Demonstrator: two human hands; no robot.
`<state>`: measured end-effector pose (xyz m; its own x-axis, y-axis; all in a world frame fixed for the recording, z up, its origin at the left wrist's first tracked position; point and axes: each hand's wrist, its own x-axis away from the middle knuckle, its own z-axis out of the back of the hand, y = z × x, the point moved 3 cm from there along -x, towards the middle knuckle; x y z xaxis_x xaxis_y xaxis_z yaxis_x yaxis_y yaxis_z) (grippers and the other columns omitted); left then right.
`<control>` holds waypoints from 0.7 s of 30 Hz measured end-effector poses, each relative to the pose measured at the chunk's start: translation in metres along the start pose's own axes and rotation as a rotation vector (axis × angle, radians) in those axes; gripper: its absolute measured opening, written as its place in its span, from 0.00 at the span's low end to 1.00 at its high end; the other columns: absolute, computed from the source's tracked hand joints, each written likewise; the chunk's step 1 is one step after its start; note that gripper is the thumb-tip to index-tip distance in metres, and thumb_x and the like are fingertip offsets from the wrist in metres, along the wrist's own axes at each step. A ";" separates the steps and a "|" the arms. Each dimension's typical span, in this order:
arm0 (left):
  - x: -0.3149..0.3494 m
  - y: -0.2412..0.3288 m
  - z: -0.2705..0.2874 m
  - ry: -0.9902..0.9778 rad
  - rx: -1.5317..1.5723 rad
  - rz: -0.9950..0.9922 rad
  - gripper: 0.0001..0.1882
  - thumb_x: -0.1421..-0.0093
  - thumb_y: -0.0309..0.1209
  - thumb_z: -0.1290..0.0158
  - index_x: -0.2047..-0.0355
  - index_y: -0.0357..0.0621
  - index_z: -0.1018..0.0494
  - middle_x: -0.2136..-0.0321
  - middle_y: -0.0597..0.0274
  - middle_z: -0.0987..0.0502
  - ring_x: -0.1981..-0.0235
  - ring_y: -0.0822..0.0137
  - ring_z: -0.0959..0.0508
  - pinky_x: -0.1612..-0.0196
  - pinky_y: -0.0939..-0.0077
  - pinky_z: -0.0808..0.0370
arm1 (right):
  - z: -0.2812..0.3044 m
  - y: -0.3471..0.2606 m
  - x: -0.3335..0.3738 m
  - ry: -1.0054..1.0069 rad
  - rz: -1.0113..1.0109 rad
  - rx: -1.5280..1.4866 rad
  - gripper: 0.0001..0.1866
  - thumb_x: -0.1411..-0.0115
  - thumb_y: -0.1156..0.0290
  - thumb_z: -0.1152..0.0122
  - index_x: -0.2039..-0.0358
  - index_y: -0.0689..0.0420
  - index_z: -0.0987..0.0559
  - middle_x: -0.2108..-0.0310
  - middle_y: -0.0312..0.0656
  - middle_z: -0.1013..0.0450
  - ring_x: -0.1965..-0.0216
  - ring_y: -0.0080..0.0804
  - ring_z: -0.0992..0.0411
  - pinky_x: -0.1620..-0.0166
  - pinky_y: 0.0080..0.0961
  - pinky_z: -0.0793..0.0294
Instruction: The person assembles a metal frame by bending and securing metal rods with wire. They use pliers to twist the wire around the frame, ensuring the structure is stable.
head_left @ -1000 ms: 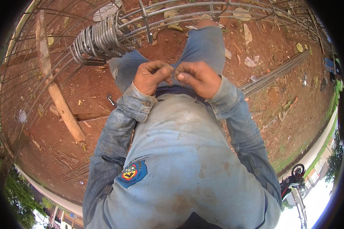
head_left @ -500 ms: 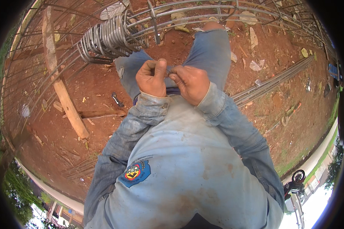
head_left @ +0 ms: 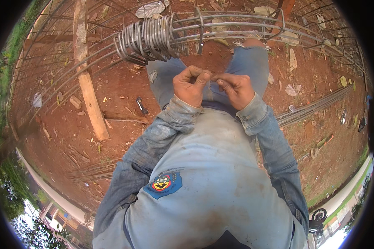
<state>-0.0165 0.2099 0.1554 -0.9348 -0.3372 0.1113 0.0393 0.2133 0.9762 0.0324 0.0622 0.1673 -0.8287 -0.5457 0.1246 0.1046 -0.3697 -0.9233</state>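
Note:
Above my lap, my left hand (head_left: 190, 86) and my right hand (head_left: 236, 89) face each other with thumb and fingers pinched. Their fingertips nearly meet. Something small and thin seems to sit between them, too fine to make out. Beyond my knees runs a rebar cage (head_left: 237, 30) of long bars with square hoops. A tight bunch of grey steel stirrups (head_left: 149, 39) is gathered on its bars, just ahead of my left hand.
A wooden plank (head_left: 89, 95) crosses under the bars at left. Another timber (head_left: 126, 117) lies near a small black object (head_left: 141, 106) on the red soil. At right lies a bundle of steel rods (head_left: 316, 104). A motorbike (head_left: 318, 220) stands at lower right.
The view has shifted, so the surroundings appear farther right and slightly lower. My hands have drawn a little apart and stay pinched; the left thumb has tipped over toward the right hand.

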 end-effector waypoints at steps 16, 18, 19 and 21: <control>-0.057 -0.064 0.196 0.763 0.595 0.431 0.27 0.39 0.43 0.50 0.47 0.36 0.39 0.52 0.53 0.32 0.50 0.57 0.30 0.49 0.59 0.29 | 0.010 0.039 -0.049 0.025 0.484 0.768 0.07 0.49 0.74 0.42 0.68 0.56 0.25 0.41 0.47 0.42 0.37 0.48 0.48 0.41 0.51 0.47; -0.077 -0.060 0.200 0.705 0.645 0.335 0.26 0.39 0.41 0.50 0.48 0.36 0.39 0.57 0.51 0.28 0.54 0.56 0.27 0.52 0.62 0.26 | 0.011 0.042 -0.056 -0.043 0.466 0.935 0.07 0.49 0.71 0.42 0.68 0.56 0.25 0.39 0.46 0.44 0.35 0.47 0.52 0.41 0.55 0.51; -0.084 -0.064 0.200 0.698 0.635 0.315 0.24 0.39 0.39 0.49 0.48 0.36 0.38 0.57 0.51 0.28 0.54 0.56 0.27 0.52 0.63 0.25 | 0.008 0.042 -0.058 -0.051 0.455 0.993 0.07 0.49 0.69 0.42 0.69 0.55 0.25 0.39 0.46 0.44 0.36 0.46 0.52 0.41 0.55 0.51; -0.097 -0.071 0.211 0.682 0.600 0.262 0.21 0.39 0.36 0.49 0.50 0.35 0.37 0.57 0.51 0.28 0.54 0.57 0.26 0.53 0.65 0.24 | 0.008 0.045 -0.066 -0.045 0.445 1.010 0.07 0.48 0.68 0.43 0.69 0.55 0.24 0.40 0.45 0.43 0.36 0.45 0.50 0.42 0.54 0.50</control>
<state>-0.0029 0.4206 0.0357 -0.5061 -0.6350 0.5836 -0.1467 0.7302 0.6673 0.0961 0.0759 0.1206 -0.5871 -0.8016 -0.1127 0.8063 -0.5666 -0.1699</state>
